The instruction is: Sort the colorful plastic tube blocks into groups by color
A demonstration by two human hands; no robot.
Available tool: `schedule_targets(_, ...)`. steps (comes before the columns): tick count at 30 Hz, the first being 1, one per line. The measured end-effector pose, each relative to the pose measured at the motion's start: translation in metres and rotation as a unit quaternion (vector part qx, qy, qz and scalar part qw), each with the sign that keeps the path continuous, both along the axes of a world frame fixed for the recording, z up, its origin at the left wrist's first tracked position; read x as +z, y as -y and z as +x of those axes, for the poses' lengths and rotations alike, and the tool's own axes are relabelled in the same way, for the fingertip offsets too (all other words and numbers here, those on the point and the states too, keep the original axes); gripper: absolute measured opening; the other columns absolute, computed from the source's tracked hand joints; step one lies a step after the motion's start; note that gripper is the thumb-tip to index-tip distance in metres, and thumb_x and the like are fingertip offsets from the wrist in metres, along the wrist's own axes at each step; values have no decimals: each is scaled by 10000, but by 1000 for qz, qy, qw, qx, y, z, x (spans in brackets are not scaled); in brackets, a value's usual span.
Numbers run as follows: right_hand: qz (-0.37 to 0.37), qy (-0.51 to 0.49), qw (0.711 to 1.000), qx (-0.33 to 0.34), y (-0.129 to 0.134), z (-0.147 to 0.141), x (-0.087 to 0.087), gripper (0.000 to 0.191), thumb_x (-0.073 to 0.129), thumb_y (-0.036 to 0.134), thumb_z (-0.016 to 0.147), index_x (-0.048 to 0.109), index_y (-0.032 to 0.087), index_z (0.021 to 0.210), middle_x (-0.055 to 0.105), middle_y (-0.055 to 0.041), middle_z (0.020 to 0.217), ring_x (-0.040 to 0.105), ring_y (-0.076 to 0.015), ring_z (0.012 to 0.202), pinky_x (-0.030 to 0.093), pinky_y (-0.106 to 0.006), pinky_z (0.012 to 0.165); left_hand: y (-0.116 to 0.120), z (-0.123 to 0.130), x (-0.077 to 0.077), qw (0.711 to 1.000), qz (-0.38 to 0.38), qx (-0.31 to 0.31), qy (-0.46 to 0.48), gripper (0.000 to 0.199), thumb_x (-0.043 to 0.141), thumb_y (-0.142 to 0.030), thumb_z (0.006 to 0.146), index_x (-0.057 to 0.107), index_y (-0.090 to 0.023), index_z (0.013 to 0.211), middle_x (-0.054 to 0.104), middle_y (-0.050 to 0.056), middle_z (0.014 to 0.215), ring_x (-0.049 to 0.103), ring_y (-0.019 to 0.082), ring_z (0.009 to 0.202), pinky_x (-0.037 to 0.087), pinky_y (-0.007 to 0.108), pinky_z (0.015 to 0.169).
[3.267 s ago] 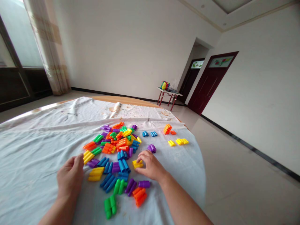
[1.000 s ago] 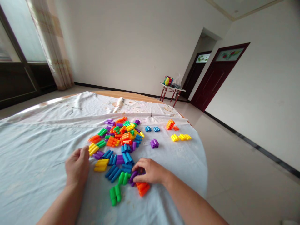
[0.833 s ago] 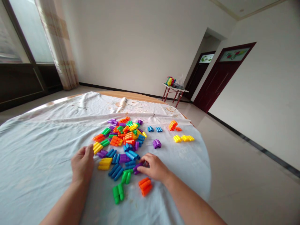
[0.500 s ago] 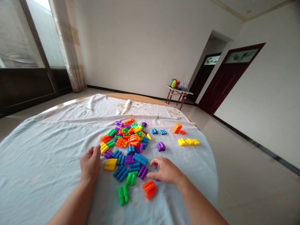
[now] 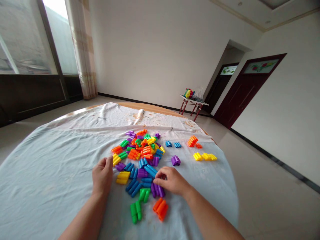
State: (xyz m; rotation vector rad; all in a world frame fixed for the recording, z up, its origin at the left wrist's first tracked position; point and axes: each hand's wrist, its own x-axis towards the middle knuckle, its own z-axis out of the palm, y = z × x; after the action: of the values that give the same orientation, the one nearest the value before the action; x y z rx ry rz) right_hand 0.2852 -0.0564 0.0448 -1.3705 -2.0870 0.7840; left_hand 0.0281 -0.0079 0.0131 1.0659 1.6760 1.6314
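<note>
My left hand (image 5: 103, 175) rests on the cloth at the left of the pile, its fingers curled together. Its fingertips are beside a yellow plastic block (image 5: 116, 159) made of joined tubes; whether they grip anything is hidden. My right hand (image 5: 172, 180) is at the pile's right side, thumb and forefinger curved with a small gap between them. The forefinger tip reaches the end of a blue tube block (image 5: 150, 170). Just below the thumb lies a purple block (image 5: 158, 190). Nearer me are an orange block (image 5: 160, 209) and a green block (image 5: 136, 212).
Right of the pile sit a purple block (image 5: 175, 160), two blue blocks (image 5: 177, 145), orange pieces (image 5: 192, 141) and yellow pieces (image 5: 209, 156). A light blue cloth (image 5: 62, 173) covers the round table. Beyond stands a small side table (image 5: 193, 100) with bags.
My right hand has moved in to the blue block and its fingers have drawn closer together. The view has shifted slightly; my left hand stays by the yellow block.
</note>
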Motion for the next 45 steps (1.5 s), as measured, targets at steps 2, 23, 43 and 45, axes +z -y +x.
schedule_targets(2, 39, 1, 999, -9, -6, -5, 4, 165, 610, 310, 800, 657, 162, 746, 615, -4, 719, 566, -113, 663, 417, -207, 611, 0, 0, 0, 1000, 1, -1, -1, 324, 492, -441, 738, 418, -189, 548, 354, -62, 471, 307, 92, 479, 285, 236, 488)
schedule_targets(23, 102, 307, 944, -68, -147, -102, 11, 385, 540, 247, 761, 559, 205, 1144, 581, -100, 1179, 484, -262, 1124, 349, -464, 954, -1, -3, -3, 999, -17, 0, -29, 318, 472, -449, 748, 456, -185, 571, 357, -54, 499, 333, 105, 519, 282, 245, 503)
schedule_targets(43, 106, 26, 994, 30, -38, -23, 22, 458, 471, 102, 809, 543, 225, 1244, 626, -33, 1201, 571, -159, 1115, 435, -290, 952, -4, -1, -4, 999, -14, -8, -31, 336, 486, -461, 744, 437, -184, 561, 329, -60, 497, 310, 98, 509, 270, 250, 500)
schedule_targets(45, 99, -16, 995, -1, -26, -17, 23, 455, 498, 140, 824, 508, 229, 1270, 637, -31, 1179, 588, -159, 1090, 460, -291, 922, -5, -1, -4, 999, -13, -7, -35, 343, 483, -464, 742, 433, -184, 552, 324, -57, 494, 311, 100, 510, 269, 255, 502)
